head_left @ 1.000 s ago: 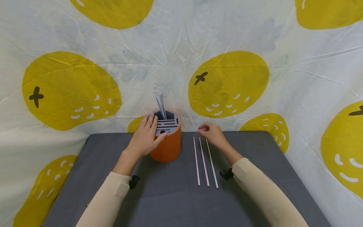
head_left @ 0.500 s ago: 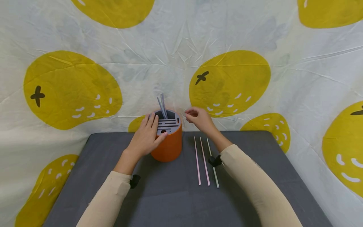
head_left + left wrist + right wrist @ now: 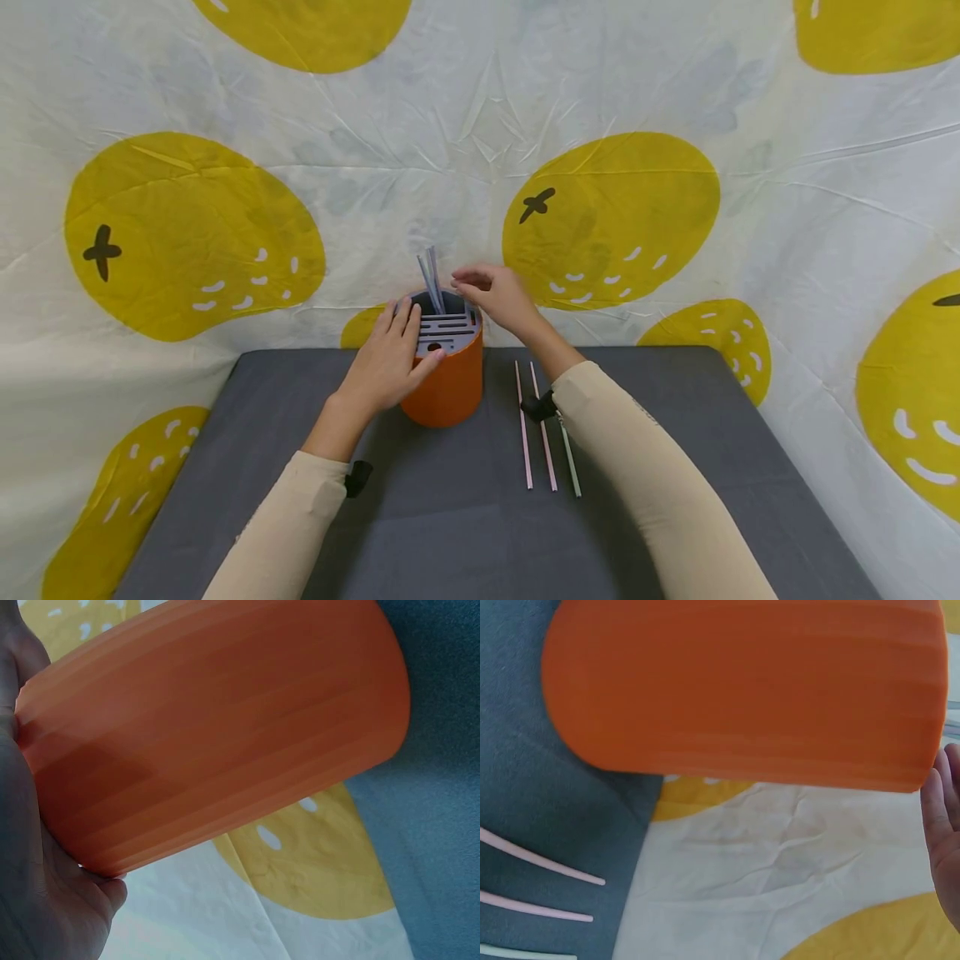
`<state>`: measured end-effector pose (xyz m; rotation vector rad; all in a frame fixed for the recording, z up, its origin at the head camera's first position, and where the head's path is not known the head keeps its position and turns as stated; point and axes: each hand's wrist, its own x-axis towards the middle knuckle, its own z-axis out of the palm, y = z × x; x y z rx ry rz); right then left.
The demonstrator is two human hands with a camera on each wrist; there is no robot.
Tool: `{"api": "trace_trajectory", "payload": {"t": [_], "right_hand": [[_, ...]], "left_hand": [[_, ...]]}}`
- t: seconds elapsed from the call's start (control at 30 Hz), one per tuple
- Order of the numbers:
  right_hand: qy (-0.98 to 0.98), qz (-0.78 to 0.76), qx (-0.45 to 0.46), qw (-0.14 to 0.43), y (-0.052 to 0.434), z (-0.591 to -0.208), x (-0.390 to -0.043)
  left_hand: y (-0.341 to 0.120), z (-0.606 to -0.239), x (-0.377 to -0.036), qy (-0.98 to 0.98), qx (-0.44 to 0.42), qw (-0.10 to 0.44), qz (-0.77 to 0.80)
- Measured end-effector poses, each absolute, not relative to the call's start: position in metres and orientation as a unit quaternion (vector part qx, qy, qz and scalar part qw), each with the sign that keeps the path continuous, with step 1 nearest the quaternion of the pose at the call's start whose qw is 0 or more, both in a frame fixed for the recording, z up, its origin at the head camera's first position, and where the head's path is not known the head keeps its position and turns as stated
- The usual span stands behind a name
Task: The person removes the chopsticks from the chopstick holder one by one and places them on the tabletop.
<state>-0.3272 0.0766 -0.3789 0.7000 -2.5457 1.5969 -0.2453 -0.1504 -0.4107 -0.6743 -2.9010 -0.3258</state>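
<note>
Two hands at an orange holder on a grey table, lemon-print cloth behind.

Nearest to me I see the dark grey table (image 3: 450, 533), and on it three thin straws (image 3: 545, 433) lie side by side, just right of the orange holder (image 3: 442, 387). The left hand (image 3: 386, 362) rests on the holder's grey slotted top with fingers straight and relaxed. The right hand (image 3: 495, 298) is above the holder's far rim, near the grey straws (image 3: 430, 279) standing inside; whether its fingers pinch something, I cannot tell. Behind the table hangs a wrinkled white cloth (image 3: 480, 125) with big yellow lemons.
</note>
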Motion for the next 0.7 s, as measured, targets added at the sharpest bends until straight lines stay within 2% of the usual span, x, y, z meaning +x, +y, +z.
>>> {"api": "trace_trajectory", "payload": {"t": [0.23,0.7], "right_hand": [[-0.831,0.502,0.242,-0.009,0.064,-0.376,-0.328],[-0.862,0.449,0.234,0.002,0.051,-0.372,-0.325]], "left_hand": [[-0.151,-0.412,-0.246,-0.965,-0.228,0.080,-0.102],[-0.151,-0.412,-0.247,-0.964,-0.231,0.084,-0.099]]}}
